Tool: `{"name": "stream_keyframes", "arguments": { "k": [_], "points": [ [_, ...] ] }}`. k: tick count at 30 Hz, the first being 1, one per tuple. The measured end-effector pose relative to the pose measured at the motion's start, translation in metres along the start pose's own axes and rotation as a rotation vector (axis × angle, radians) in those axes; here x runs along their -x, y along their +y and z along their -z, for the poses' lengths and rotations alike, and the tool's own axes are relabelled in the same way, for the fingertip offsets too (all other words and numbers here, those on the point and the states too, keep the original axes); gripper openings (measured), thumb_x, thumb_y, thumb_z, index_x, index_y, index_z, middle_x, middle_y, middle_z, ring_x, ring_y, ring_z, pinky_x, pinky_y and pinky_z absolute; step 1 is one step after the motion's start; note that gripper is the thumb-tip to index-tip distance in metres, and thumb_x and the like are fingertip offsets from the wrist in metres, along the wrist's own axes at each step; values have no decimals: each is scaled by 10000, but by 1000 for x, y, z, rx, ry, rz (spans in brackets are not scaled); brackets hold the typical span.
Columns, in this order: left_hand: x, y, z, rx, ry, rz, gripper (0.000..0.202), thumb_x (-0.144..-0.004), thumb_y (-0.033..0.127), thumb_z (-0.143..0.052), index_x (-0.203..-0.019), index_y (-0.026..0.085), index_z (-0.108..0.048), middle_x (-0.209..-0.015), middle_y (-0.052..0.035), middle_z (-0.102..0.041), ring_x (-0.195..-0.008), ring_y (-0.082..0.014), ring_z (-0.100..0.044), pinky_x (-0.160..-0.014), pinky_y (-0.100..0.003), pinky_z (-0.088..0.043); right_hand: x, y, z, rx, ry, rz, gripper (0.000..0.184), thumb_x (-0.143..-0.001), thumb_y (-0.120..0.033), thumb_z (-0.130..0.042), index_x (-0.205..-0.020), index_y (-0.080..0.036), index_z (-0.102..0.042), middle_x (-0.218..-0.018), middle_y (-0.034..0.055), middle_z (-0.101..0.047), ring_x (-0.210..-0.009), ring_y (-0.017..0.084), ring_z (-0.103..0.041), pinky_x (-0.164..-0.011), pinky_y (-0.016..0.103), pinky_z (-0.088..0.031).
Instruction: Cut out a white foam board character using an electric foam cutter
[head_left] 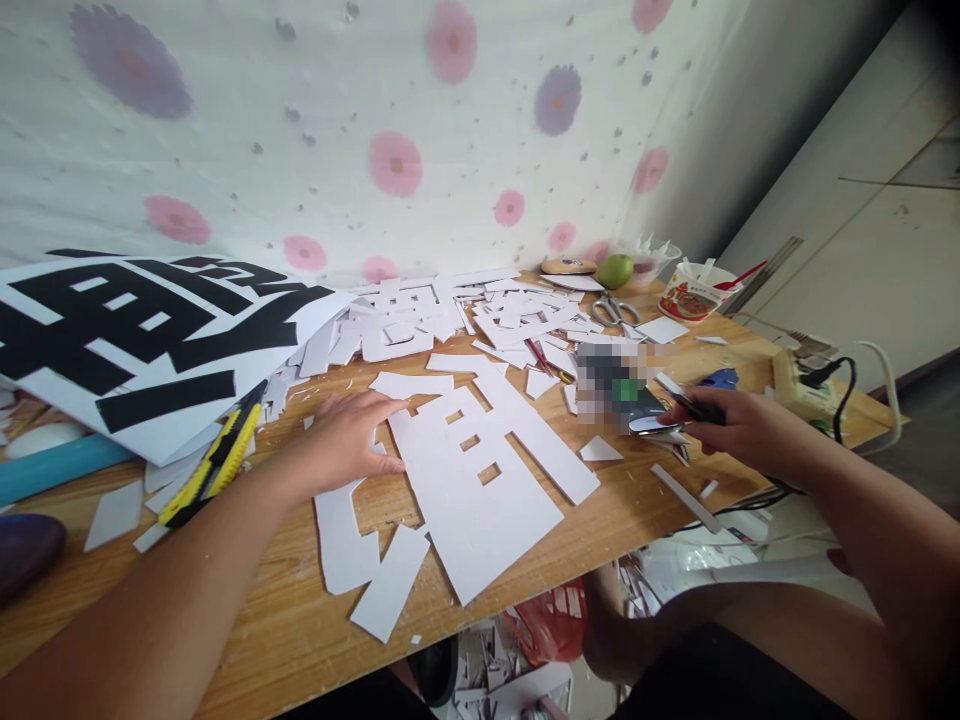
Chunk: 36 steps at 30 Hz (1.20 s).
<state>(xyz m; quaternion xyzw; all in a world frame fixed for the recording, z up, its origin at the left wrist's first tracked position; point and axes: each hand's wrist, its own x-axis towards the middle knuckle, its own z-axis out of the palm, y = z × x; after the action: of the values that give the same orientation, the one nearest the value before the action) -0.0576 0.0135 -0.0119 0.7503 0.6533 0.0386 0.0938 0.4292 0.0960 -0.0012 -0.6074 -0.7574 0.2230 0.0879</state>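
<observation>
My left hand [352,435] lies with thumb and forefinger apart at the left edge of a white cut-out board [480,510]. Three small rectangular holes and a long slot are cut through that board. Below my left hand are a curved white piece [341,545] and a strip-like white piece [391,585]. Off to the right, my right hand [739,430] is closed round a black-handled knife [701,408], its pale tip pointing up and left. Beside it is a phone [641,405], partly blurred out.
A yellow-black utility knife [214,470] lies at left by a sheet with black characters [157,330]. White scraps [420,320] pile at the back. Scissors [615,310], a green fruit [615,270], a paper tub [694,292] and a power strip [802,385] stand at right.
</observation>
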Motion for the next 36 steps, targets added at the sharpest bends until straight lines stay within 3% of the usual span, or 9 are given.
{"name": "stream_keyframes", "arguments": {
  "k": [5, 10, 15, 18, 21, 28, 32, 36],
  "points": [
    [1, 1, 6, 26, 4, 2, 749, -665, 541, -780, -1335, 253, -611, -1391, -123, -612, -1303, -372, -526, -1110, -530, -365, 2, -5, 1, -3, -8, 8, 266, -816, -356, -515, -940, -211, -700, -859, 71, -742, -626, 213, -666, -691, 356, -485],
    [2, -1, 11, 72, 85, 62, 649, -829, 597, -581, -1337, 192, -576, -1388, -130, -620, -1284, -337, -554, -1088, -493, -413, 4, -6, 0, 6, 21, 11, 261, -828, -318, -524, -970, -200, -709, -718, 47, -701, -612, 210, -645, -656, 340, -459],
    [2, 6, 11, 46, 78, 26, 482, -805, 522, -631, -1208, 260, -664, -1312, -91, -654, -1256, -365, -551, -1096, -565, -358, 6, -6, 0, -7, 6, 20, 254, -837, -294, -521, -989, -198, -700, -766, 50, -712, -631, 197, -640, -644, 325, -463],
    [3, 13, 8, 28, 63, 4, 549, -761, 540, -680, -1227, 250, -659, -1342, -96, -636, -1283, -384, -526, -1122, -595, -308, 5, -3, -1, -9, 18, 35, 245, -829, -295, -529, -984, -210, -699, -782, 43, -718, -628, 194, -643, -651, 323, -480],
    [7, 21, -1, 33, 62, -53, 688, -734, 525, -719, -1355, 263, -583, -1471, -86, -556, -1354, -363, -476, -1158, -547, -299, 5, -4, -1, 7, 43, 51, 238, -815, -290, -538, -956, -215, -715, -750, 31, -709, -615, 193, -642, -622, 308, -477],
    [28, 40, -28, 28, -8, -307, 1049, -649, 567, -838, -1548, 449, -311, -1672, 3, -259, -1515, -394, -248, -1215, -593, -238, 7, -17, 7, -27, 8, 42, 165, -788, -236, -571, -904, -216, -687, -813, 32, -751, -637, 187, -665, -634, 289, -503],
    [30, 43, -31, 45, -85, -300, 1180, -579, 622, -864, -1573, 440, -254, -1693, -14, -170, -1518, -447, -195, -1193, -613, -284, 7, -17, 7, -42, 8, 31, 159, -789, -221, -568, -903, -212, -678, -899, 41, -772, -629, 175, -662, -638, 286, -503],
    [27, 48, -28, 26, -122, -265, 1202, -566, 676, -846, -1579, 410, -255, -1692, -41, -171, -1525, -456, -153, -1200, -621, -237, 8, -20, 8, -9, 21, 14, 155, -786, -230, -593, -900, -207, -695, -764, 17, -738, -624, 170, -661, -640, 273, -491]
  ]
}}
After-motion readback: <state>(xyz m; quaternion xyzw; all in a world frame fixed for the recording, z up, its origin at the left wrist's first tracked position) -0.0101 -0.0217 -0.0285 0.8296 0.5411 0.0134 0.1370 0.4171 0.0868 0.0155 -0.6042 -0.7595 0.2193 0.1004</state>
